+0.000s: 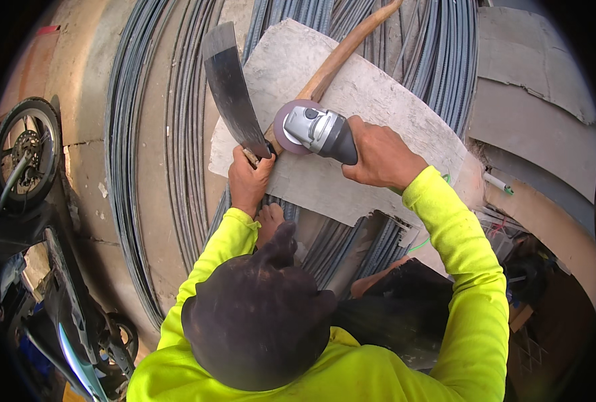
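Note:
My left hand [246,184] is closed around the neck of a hoe, where its blade meets the handle. The long dark blade [236,100] points up and to the left, with a paler strip at its end. From the neck the curved wooden handle [348,50] runs to the upper right. In my right hand [386,157] is a grey and black angle grinder [319,132], gripped by its body. The grinder's brownish-purple disc [283,120] overlaps the handle close to my left hand. Whether the disc touches the wood or spins, I cannot tell.
Under the hoe lies a pale, rough-edged board [392,114] over bundles of steel rebar [445,67]. A bare foot [269,220] is just below my left hand. A motorcycle wheel [27,154] stands at the left, and large grey sheets [539,134] lie at the right.

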{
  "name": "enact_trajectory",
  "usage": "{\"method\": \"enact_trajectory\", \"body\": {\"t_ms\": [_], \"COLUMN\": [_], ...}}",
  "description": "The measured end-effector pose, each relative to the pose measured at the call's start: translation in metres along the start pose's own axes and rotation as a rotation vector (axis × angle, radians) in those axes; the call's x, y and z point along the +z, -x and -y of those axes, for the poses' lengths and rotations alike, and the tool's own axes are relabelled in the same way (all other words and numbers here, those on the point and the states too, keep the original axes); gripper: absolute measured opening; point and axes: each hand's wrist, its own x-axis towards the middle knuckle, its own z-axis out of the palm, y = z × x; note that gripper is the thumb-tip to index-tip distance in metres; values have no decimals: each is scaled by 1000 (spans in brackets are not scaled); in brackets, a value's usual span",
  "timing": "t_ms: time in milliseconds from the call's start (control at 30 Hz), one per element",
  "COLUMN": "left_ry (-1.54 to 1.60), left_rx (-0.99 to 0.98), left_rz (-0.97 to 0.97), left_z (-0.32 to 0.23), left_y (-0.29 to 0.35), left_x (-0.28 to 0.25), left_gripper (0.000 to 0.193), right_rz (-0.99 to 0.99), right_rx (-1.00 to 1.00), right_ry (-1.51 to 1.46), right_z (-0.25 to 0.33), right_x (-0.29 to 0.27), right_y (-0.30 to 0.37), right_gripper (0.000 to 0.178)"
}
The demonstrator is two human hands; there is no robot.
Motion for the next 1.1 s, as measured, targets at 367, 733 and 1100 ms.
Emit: {"method": "enact_trajectory", "body": {"t_ms": [367,733,1100], "left_ry": [-70,-274,-375], "left_rx": [99,266,367], "left_rz": [-23,66,93], "left_z": [11,22,36], "left_y": [-10,-19,-25], "left_x": [-5,-14,-23], "left_gripper": [56,67,65], "right_rz": [-64,-190,-157], "right_rx": [58,254,262], "right_ry": [29,50,-34], "right_z": [-15,-65,-72], "right_x": [-15,-34,-32], "right_y": [-12,-12,-3], "right_gripper": [53,55,50]}}
